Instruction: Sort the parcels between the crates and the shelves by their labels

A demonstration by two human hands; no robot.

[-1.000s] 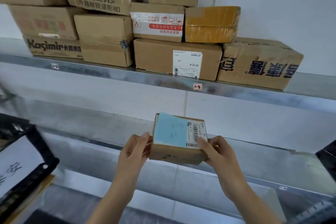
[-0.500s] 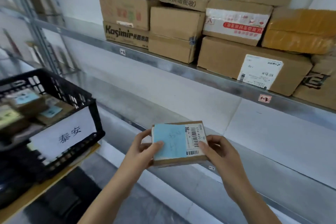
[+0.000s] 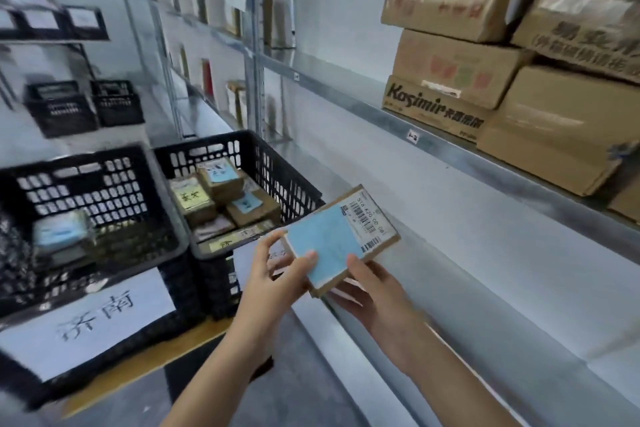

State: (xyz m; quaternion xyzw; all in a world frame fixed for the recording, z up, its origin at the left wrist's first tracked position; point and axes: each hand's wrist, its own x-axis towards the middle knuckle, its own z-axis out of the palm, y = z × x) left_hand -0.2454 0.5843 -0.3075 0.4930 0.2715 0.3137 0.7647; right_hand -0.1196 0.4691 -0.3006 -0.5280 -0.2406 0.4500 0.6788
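Compared with half a second earlier, the view has swung left, away from the metal shelf [image 3: 485, 166] and its stacked cardboard boxes [image 3: 554, 121], which now sit at the right edge. Two black crates fill the left side where only one showed before. The small parcel [image 3: 332, 243], with its blue label and barcode facing up, is now tilted and held just right of the right crate [image 3: 287, 184]. The left hand [image 3: 277, 274] grasps its near left edge, thumb on the label. The right hand [image 3: 375, 291] clasps the near corner from below. This suggests the parcel is bound for a crate, not the shelf. The crate's mesh wall and the parcels heaped inside [image 3: 221, 198] lie in the way. The left crate [image 3: 104, 180] carries a white paper sign [image 3: 97, 319]. More crates [image 3: 62, 111] stand far left, blurred.
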